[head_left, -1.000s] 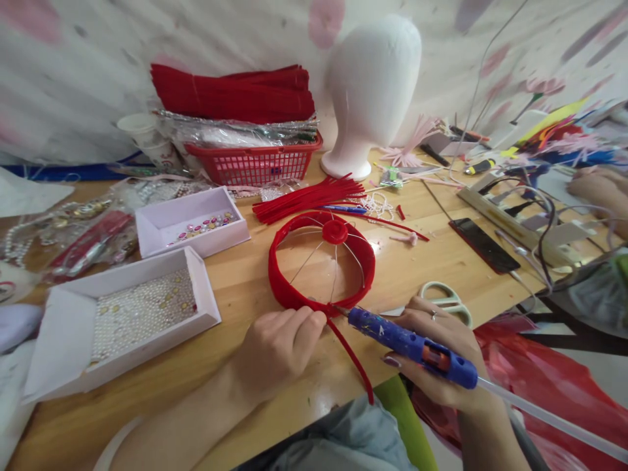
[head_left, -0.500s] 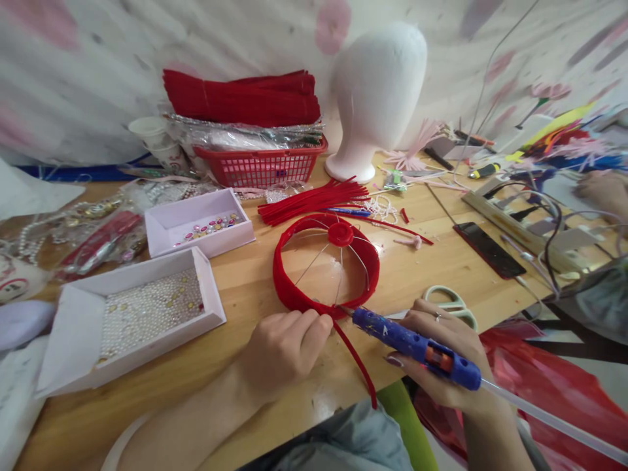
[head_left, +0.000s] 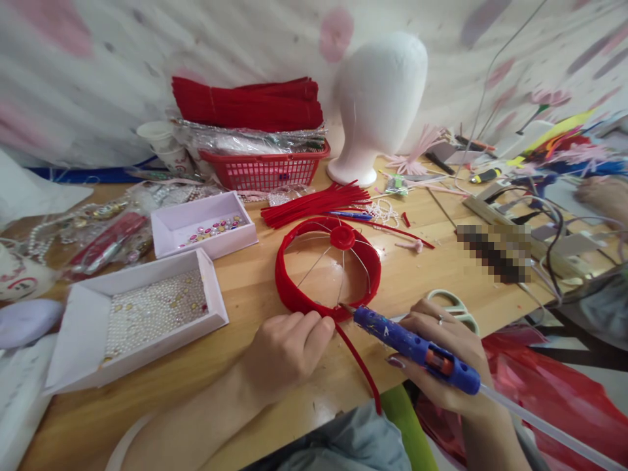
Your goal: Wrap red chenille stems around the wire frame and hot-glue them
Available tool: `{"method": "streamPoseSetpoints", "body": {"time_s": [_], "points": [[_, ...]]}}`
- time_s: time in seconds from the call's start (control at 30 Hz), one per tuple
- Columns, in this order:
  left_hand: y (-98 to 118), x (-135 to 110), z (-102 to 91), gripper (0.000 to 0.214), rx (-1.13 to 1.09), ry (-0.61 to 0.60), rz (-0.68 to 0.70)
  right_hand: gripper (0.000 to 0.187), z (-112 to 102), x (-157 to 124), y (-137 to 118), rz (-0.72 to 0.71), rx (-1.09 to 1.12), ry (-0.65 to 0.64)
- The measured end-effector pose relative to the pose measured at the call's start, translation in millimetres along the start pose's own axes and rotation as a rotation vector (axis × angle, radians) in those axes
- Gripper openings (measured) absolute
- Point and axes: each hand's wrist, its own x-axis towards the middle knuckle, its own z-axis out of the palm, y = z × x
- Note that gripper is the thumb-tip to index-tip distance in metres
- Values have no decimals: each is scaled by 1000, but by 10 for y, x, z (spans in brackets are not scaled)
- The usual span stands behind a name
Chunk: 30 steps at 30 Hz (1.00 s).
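A round wire frame (head_left: 282, 282) wrapped in red fuzzy pipe cleaner stands on the table, with thin wire spokes running to a small red disc (head_left: 342, 237). My left hand (head_left: 289, 347) is closed on its near rim, where a loose red pipe cleaner strip (head_left: 360, 366) hangs toward me; the fingertips are partly hidden. In my right hand (head_left: 441, 347) is a blue glue gun (head_left: 412, 347), a clear glue stick (head_left: 544, 418) poking out of its back. Its nozzle touches or nearly touches the near rim, just right of my left fingers.
Two white boxes hold pearl beads (head_left: 152, 314) and coloured gems (head_left: 213, 229). Behind are red pipe cleaners (head_left: 316, 204), a red basket (head_left: 265, 171) and a white foam head (head_left: 383, 104). Scissors (head_left: 454, 307) lie beside my right hand. A power strip (head_left: 524, 229) and another person's hand (head_left: 601, 196) are rightward.
The view has shifted slightly. Both hands, the glue gun and the red frame keep nearly the same positions relative to one another.
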Motion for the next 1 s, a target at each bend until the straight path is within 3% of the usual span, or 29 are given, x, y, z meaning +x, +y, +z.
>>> {"method": "streamPoseSetpoints", "body": {"time_s": [0.27,0.47,0.6,1.0], "points": [[6,-18,12,18,-13,-27,-3,13,90,-32,-6,42,82,57],[-1,-6,26,22,-12,-3,1,47,17,-177,103,173,139,214],[-1,-3,29,20,4,3,3,42,-63,-285,194,282,118,232],[-2,-42,69,21,-15,-27,-10,35,9,-365,240,281,106,221]]}}
